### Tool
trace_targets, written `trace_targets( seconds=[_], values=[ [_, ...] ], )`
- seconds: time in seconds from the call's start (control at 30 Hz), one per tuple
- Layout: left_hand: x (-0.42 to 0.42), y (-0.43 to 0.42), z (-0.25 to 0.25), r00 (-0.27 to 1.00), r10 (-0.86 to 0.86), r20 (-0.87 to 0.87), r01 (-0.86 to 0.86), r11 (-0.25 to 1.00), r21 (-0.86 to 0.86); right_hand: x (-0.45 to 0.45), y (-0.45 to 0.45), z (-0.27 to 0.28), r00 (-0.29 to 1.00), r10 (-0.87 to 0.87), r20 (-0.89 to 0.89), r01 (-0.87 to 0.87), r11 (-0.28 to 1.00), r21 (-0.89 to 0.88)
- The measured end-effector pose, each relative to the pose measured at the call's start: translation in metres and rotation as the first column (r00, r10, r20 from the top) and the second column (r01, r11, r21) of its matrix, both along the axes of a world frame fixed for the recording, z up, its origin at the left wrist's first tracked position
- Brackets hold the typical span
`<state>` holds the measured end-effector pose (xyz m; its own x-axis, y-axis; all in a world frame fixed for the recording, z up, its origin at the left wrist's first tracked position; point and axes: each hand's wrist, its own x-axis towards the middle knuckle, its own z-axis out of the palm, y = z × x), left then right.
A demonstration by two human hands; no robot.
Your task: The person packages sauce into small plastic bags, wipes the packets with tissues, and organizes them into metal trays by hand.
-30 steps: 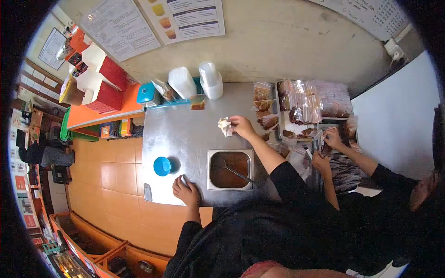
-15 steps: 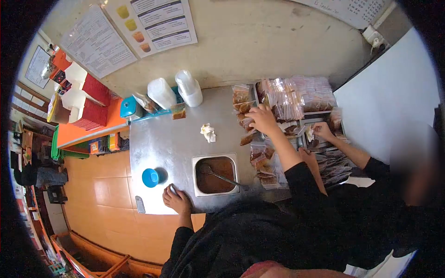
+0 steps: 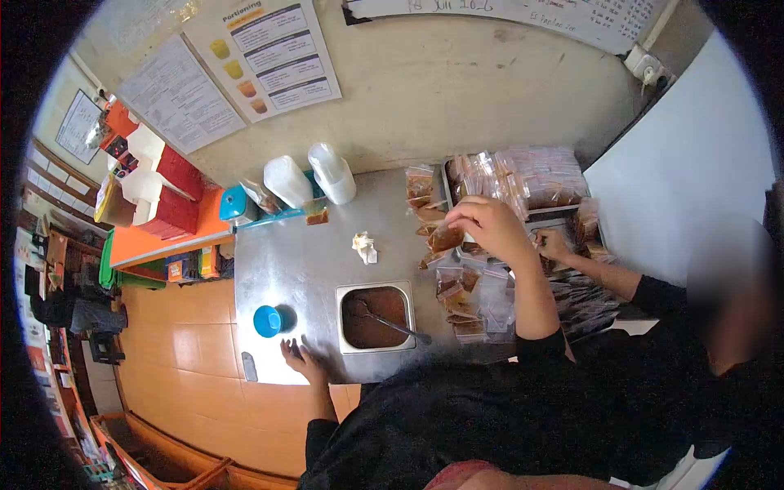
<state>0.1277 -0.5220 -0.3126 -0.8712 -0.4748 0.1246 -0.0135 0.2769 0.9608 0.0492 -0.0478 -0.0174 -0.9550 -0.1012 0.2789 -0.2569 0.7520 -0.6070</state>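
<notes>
My right hand [image 3: 494,229] pinches a small zip bag of brown sauce [image 3: 445,238] above the steel table's right half. Below it lie more filled zip bags [image 3: 459,296], with flat clear ones [image 3: 492,300] beside them. Near the front edge of the table, my left hand [image 3: 304,362] rests with its fingers apart and holds nothing that I can see. A blue cup [image 3: 267,321] stands just beyond it. Between my hands is a square steel pan of brown sauce [image 3: 359,328], with a metal spoon [image 3: 388,322] leaning in it.
A co-worker's hand [image 3: 555,245] works at the right among bags. Behind are trays packed with filled bags [image 3: 555,175]. A crumpled tissue [image 3: 365,247] lies mid-table. Plastic cups [image 3: 331,173] and a blue-lidded container [image 3: 237,204] stand at the back left.
My right hand has lifted a sauce bag from the row and moved it nearer to me. My left hand has spread its fingers. The view has shifted slightly.
</notes>
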Motion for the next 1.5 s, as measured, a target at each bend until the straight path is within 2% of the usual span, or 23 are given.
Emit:
trace_targets(
  seconds=[0.03,0.07,0.1,0.13,0.17,0.2,0.23,0.27,0.33,0.37,0.43,0.47,0.57,0.73,0.8,0.9,1.0,1.03,1.07,1.1,1.2,1.3,1.5],
  values=[
    [-0.011,0.009,0.015,0.986,0.164,0.011,-0.165,0.985,0.056,0.007,-0.006,0.015,1.000,-0.011,-0.009,0.011,1.000,-0.005],
    [-0.018,0.018,0.030,0.992,0.114,-0.046,-0.111,0.993,0.046,0.014,-0.012,0.028,0.998,0.060,0.029,-0.058,0.996,-0.060],
    [-0.026,0.047,0.081,0.993,0.068,-0.099,-0.064,0.997,0.036,0.021,-0.020,0.040,0.988,0.138,0.063,-0.130,0.985,-0.114],
    [-0.034,0.073,0.118,0.993,-0.053,-0.107,0.071,0.982,0.174,0.027,-0.029,0.052,0.977,0.205,0.054,-0.196,0.971,-0.138],
    [-0.042,0.099,0.142,0.972,-0.176,-0.156,0.227,0.875,0.428,0.031,-0.038,0.058,0.976,0.213,0.048,-0.206,0.970,-0.130],
    [-0.038,0.134,0.190,0.934,-0.297,-0.199,0.343,0.584,0.736,0.034,-0.049,0.063,0.962,0.271,0.012,-0.266,0.950,-0.161],
    [-0.032,0.161,0.223,0.859,-0.467,-0.209,0.386,0.324,0.864,0.039,-0.060,0.069,0.944,0.327,-0.027,-0.326,0.926,-0.191],
    [-0.027,0.173,0.240,0.738,-0.631,-0.240,0.392,0.111,0.913,0.045,-0.074,0.078,0.947,0.321,0.017,-0.312,0.930,-0.193],
    [-0.009,0.195,0.294,0.693,-0.693,-0.196,0.293,0.022,0.956,0.055,-0.097,0.081,0.944,0.327,0.028,-0.316,0.928,-0.196],
    [-0.009,0.196,0.298,0.693,-0.691,-0.205,0.302,0.020,0.953,0.060,-0.106,0.083,0.947,0.318,0.047,-0.302,0.931,-0.207],
    [-0.008,0.194,0.303,0.701,-0.706,-0.096,0.166,0.031,0.986,0.072,-0.121,0.088,0.951,0.296,0.086,-0.276,0.942,-0.189],
    [-0.009,0.187,0.297,0.701,-0.686,-0.193,0.156,-0.117,0.981,0.076,-0.127,0.089,0.970,0.240,0.025,-0.233,0.959,-0.160],
    [-0.009,0.179,0.291,0.724,-0.653,-0.223,0.086,-0.235,0.968,0.089,-0.140,0.092,0.992,0.107,-0.068,-0.116,0.983,-0.141],
    [-0.004,0.170,0.312,0.714,-0.641,-0.280,0.133,-0.268,0.954,0.106,-0.152,0.101,0.994,-0.047,-0.102,0.031,0.989,-0.147],
    [-0.006,0.167,0.320,0.693,-0.652,-0.308,0.188,-0.249,0.950,0.111,-0.153,0.109,0.931,0.032,-0.365,-0.040,0.999,-0.015],
    [-0.011,0.159,0.326,0.675,-0.678,-0.291,0.230,-0.181,0.956,0.123,-0.155,0.120,0.964,0.114,-0.240,-0.112,0.993,0.020],
    [-0.011,0.151,0.332,0.680,-0.699,-0.221,0.160,-0.153,0.975,0.125,-0.167,0.122,0.962,0.172,-0.214,-0.181,0.983,-0.022],
    [-0.009,0.148,0.336,0.644,-0.742,-0.187,0.172,-0.098,0.980,0.123,-0.173,0.123,0.962,0.169,-0.215,-0.177,0.984,-0.020],
    [-0.008,0.145,0.338,0.607,-0.780,-0.150,0.187,-0.043,0.981,0.121,-0.180,0.125,0.955,0.079,-0.287,-0.075,0.997,0.023],
    [-0.007,0.146,0.338,0.606,-0.781,-0.152,0.188,-0.045,0.981,0.118,-0.186,0.125,0.933,-0.006,-0.361,0.030,0.998,0.059],
    [-0.004,0.150,0.337,0.676,-0.704,-0.217,0.190,-0.118,0.975,0.112,-0.191,0.123,0.899,-0.057,-0.435,0.104,0.991,0.087],
    [-0.003,0.149,0.341,0.619,-0.695,-0.367,0.254,-0.265,0.930,0.108,-0.190,0.116,0.883,-0.046,-0.467,0.118,0.985,0.126],
    [-0.005,0.151,0.344,0.695,-0.669,-0.264,0.189,-0.184,0.964,0.100,-0.199,0.111,0.864,-0.145,-0.483,0.195,0.979,0.055]
  ],
)
